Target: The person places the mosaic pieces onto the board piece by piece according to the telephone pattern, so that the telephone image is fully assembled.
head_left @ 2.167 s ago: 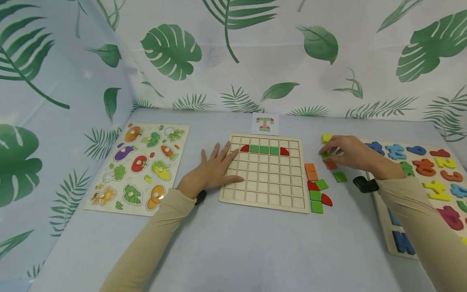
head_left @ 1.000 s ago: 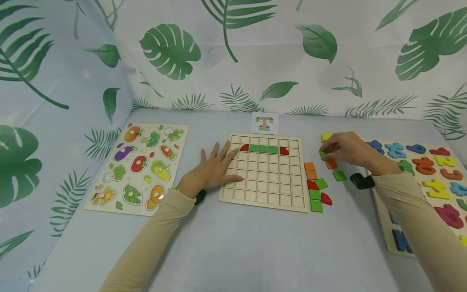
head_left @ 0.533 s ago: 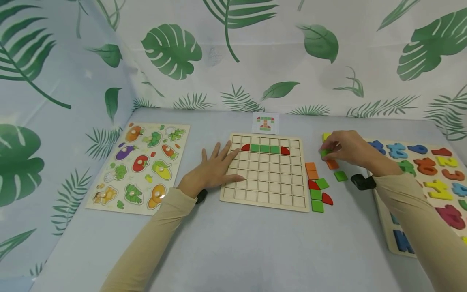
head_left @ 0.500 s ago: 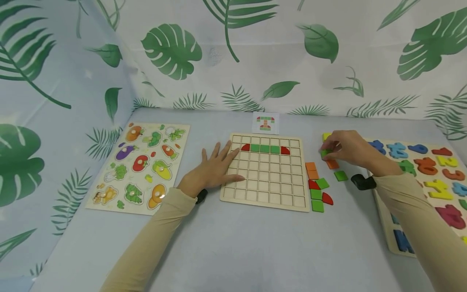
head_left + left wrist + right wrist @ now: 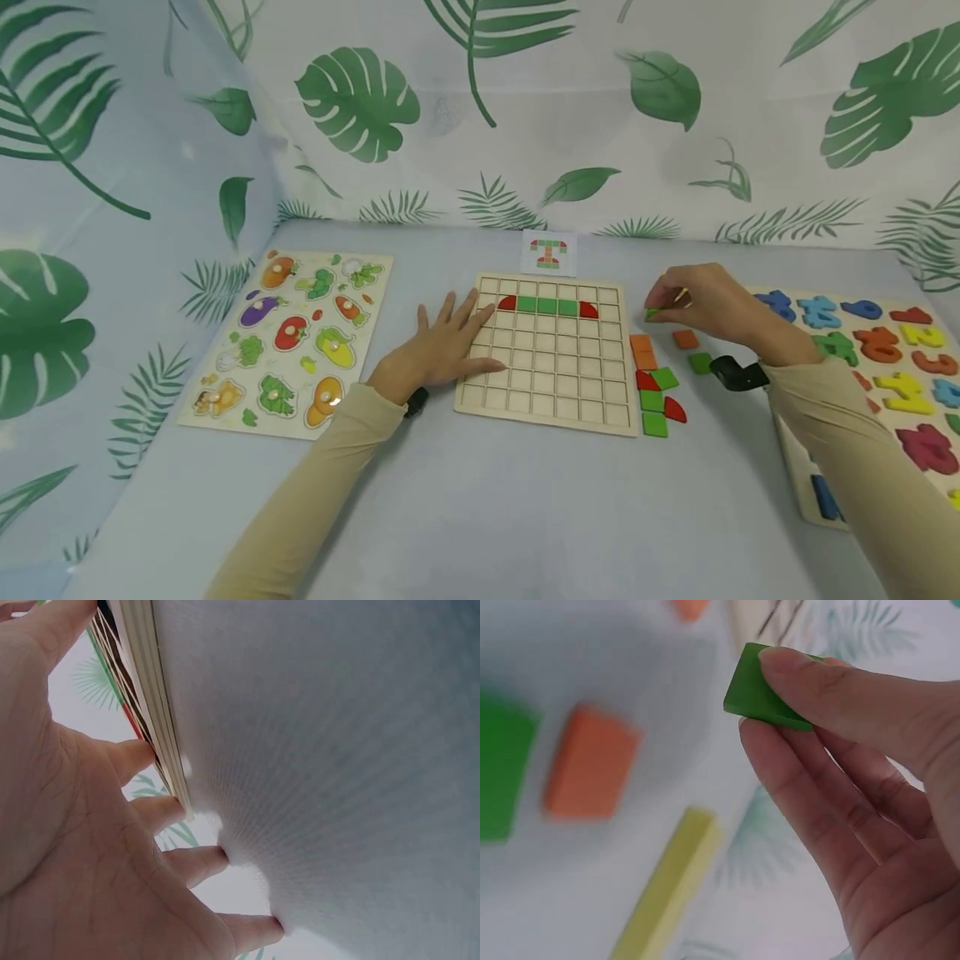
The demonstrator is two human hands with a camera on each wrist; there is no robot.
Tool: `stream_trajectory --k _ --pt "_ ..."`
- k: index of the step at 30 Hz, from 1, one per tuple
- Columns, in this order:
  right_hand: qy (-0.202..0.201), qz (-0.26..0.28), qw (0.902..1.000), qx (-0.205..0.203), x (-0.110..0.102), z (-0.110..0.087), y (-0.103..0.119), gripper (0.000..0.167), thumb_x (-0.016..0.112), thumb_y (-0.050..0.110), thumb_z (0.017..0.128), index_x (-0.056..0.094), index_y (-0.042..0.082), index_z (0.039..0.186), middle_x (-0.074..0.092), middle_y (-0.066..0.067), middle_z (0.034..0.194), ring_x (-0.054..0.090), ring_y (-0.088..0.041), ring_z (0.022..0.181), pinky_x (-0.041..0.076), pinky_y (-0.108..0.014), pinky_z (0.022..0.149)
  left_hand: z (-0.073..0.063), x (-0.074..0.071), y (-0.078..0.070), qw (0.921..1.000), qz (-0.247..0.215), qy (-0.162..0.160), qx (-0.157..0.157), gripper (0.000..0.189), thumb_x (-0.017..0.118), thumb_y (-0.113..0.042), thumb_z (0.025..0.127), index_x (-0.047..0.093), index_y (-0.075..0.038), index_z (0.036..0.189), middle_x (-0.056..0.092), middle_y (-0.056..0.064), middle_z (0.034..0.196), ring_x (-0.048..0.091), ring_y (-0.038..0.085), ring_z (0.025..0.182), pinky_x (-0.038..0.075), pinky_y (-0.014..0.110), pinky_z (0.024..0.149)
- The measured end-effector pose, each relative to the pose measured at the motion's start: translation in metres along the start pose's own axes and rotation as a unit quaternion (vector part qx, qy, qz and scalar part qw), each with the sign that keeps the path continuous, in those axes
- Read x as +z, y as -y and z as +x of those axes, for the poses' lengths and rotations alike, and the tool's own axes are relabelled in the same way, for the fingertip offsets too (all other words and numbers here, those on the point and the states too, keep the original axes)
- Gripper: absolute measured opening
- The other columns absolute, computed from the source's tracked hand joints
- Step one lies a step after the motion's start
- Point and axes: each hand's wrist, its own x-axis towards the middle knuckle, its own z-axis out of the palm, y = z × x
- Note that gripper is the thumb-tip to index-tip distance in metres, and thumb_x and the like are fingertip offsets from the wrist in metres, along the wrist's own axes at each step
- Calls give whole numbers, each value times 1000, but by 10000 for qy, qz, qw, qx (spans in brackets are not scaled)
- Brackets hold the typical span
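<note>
A green square tile (image 5: 754,694) is pinched between the thumb and fingers of my right hand (image 5: 705,304), raised over the table to the right of the wooden grid board (image 5: 536,400). My left hand (image 5: 435,354) lies with spread fingers on the board's left edge; in the left wrist view, some fingertips touch the board's side (image 5: 154,697) and others reach the cloth. One row of the grid holds three green squares (image 5: 547,307) between two red quarter-circle pieces (image 5: 589,310). Behind the board, a pattern card (image 5: 549,252) shows a red, green and orange figure.
Loose orange tiles (image 5: 642,352), green tiles (image 5: 654,424) and red pieces (image 5: 676,409) lie along the board's right side. Below my right hand are an orange tile (image 5: 686,339) and a yellow piece (image 5: 667,885). A vegetable puzzle (image 5: 307,333) lies left, a number puzzle (image 5: 892,400) right.
My right hand has lifted the green tile off its spot by the orange tile and moved it slightly left, toward the board. The left hand has stayed in place.
</note>
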Motion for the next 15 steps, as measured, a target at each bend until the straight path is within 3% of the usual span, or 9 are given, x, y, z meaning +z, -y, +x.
stream_trajectory --k 8,15 --pt "-24 595 9960 -662 7 14 23 19 85 -5 82 78 7 95 75 1 92 71 -18 84 62 -38 78 0 -1 1 10000 14 3 -18 95 52 -66 102 6 -18 170 -13 12 175 -13 43 158 -7 76 117" --pt "42 800 9938 -775 20 23 27 20 82 -9 84 80 5 99 74 -2 95 70 -20 85 62 -41 80 0 -1 1 10000 26 -42 16 96 52 -67 101 8 -19 171 -12 12 175 -13 43 158 -7 77 116"
